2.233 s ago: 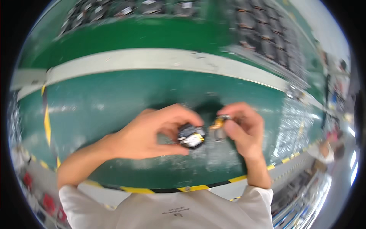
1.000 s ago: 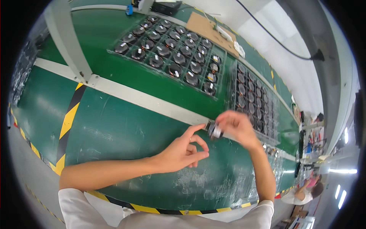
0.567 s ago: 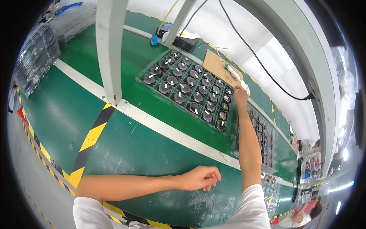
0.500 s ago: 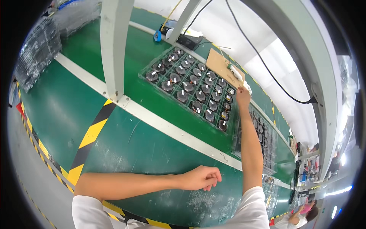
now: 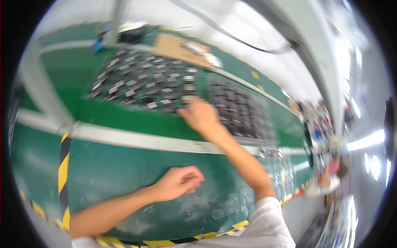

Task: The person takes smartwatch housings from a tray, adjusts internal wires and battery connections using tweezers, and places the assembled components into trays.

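Note:
My right hand (image 5: 201, 115) reaches over the near right corner of a clear tray filled with several round dark parts (image 5: 151, 84) that carry small white labels. Motion smears its fingers, so I cannot tell whether they grip anything. My left hand (image 5: 178, 182) hovers over the near green bench top, its fingers curled in with nothing visible in them. Right of the first tray lies a second tray (image 5: 240, 108) of dark parts, partly behind my right forearm.
A brown board (image 5: 167, 44) with a pale tube-like tool (image 5: 193, 47) lies behind the trays. A white rail (image 5: 136, 135) crosses the green bench. Clear plastic trays (image 5: 278, 169) sit at the right. A black cable (image 5: 231, 39) hangs overhead. Another person (image 5: 326, 182) is at far right.
The view has swung to the right and blurred. My right hand has come from the tray's far right corner to its near right corner. My left hand stays curled.

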A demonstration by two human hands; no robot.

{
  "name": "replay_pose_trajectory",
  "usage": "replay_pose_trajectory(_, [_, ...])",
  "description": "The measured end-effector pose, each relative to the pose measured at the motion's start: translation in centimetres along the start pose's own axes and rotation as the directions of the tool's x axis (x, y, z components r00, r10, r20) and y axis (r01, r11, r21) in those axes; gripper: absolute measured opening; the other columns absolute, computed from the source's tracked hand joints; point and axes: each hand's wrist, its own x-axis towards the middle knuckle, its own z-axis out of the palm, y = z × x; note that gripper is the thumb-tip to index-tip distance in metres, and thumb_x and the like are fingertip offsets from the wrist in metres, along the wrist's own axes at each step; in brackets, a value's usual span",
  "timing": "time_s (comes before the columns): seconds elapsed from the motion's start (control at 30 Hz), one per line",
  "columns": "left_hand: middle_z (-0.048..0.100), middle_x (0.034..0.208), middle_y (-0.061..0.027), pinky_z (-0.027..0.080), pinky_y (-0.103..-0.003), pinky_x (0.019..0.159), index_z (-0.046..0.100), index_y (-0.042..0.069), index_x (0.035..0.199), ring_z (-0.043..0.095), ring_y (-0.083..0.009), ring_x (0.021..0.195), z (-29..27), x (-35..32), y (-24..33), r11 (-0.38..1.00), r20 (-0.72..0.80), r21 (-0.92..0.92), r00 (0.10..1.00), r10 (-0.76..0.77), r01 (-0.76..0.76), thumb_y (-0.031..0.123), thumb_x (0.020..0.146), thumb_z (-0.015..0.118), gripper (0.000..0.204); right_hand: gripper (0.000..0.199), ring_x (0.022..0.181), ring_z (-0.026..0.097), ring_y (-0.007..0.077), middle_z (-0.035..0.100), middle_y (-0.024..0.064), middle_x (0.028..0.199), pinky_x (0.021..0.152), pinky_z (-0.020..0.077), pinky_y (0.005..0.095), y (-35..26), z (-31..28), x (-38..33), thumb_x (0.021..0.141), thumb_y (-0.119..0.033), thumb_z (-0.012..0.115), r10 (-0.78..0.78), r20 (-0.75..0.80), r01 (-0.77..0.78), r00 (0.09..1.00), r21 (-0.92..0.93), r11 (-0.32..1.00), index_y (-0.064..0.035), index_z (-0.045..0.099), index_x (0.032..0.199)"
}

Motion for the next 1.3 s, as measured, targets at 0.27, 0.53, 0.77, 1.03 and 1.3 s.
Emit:
replay_pose_trajectory(0.27, [0.070,0.089,-0.0075,0.055,-0.025,0.067,0.066,-0.001,0.107,0.066,-0.0106,0.075,1.0,-0.6,0.5,0.955,-0.068,0.285,0.995,-0.071,0.088,0.003,0.104,0.058,0.009,0.019,0.091,0.074,0.0322,0.073,0.0175,0.093,0.077,0.0607,0.0412,-1.5,3.6,1.7,0.079,-0.008,0.075,0.006,-0.183,0.013,0.983,0.100,0.995,-0.0011,0.070,0.095])
replay_pose_trajectory(0.53, [0.070,0.089,-0.0086,0.054,-0.025,0.067,0.065,-0.003,0.105,0.066,-0.0114,0.075,1.8,-0.8,0.4,0.935,-0.079,0.350,0.997,-0.025,0.051,0.001,0.103,0.060,0.007,0.016,0.089,0.073,0.0344,0.071,0.0194,0.093,0.072,0.0585,0.0454,0.7,3.5,0.6,0.074,-0.007,0.076,-0.095,-0.216,0.118,0.972,0.096,0.988,-0.0020,0.071,0.089])
replay_pose_trajectory(0.77, [0.069,0.092,-0.0105,0.054,-0.027,0.066,0.063,-0.003,0.110,0.066,-0.0146,0.074,1.0,-1.2,0.4,0.975,-0.130,0.215,0.991,-0.029,0.056,-0.001,0.103,0.056,0.010,0.015,0.086,0.067,0.0448,0.069,0.0212,0.095,0.075,0.0558,0.0526,1.7,1.6,-0.2,0.079,-0.010,0.076,0.016,-0.320,0.168,0.947,0.539,0.825,-0.0014,0.069,0.089])
replay_pose_trajectory(1.03, [0.049,0.148,-0.0204,0.061,-0.036,0.075,0.018,0.008,0.164,0.069,-0.0268,0.100,-0.1,-0.4,-0.3,0.979,-0.268,-0.113,0.954,0.134,-0.169,0.027,0.105,0.063,0.077,0.014,0.072,0.062,0.0252,0.062,0.0135,0.079,0.067,0.0507,0.0405,1.2,-3.7,-13.6,0.101,-0.014,0.059,-0.032,-0.138,0.139,0.990,0.909,0.392,-0.0012,0.053,0.103])
replay_pose_trajectory(1.3, [0.064,0.124,-0.0130,0.053,-0.032,0.070,0.043,0.006,0.152,0.061,-0.0171,0.086,0.5,-1.4,0.8,0.981,-0.145,0.171,0.987,-0.065,0.090,-0.010,0.093,0.065,0.064,0.022,0.061,0.055,0.0071,0.058,-0.0012,0.082,0.055,0.0431,0.0232,-0.8,5.4,-20.6,0.107,-0.027,0.060,-0.047,0.112,-0.122,0.993,0.933,-0.340,-0.0052,0.054,0.105])
